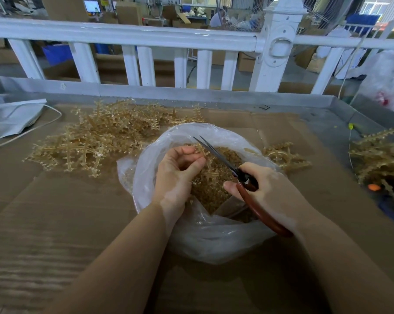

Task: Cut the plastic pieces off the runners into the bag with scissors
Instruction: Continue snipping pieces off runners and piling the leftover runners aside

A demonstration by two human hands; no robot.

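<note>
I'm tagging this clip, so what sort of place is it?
Probably a small factory or workshop floor: a heap of plastic runners on a cardboard-lined bench, stacked cardboard boxes behind the white railing.

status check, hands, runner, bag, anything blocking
Left hand pinches a runner over the open bag. Right hand grips the scissors, blades slightly apart at the runner. Nothing in the way.
</note>
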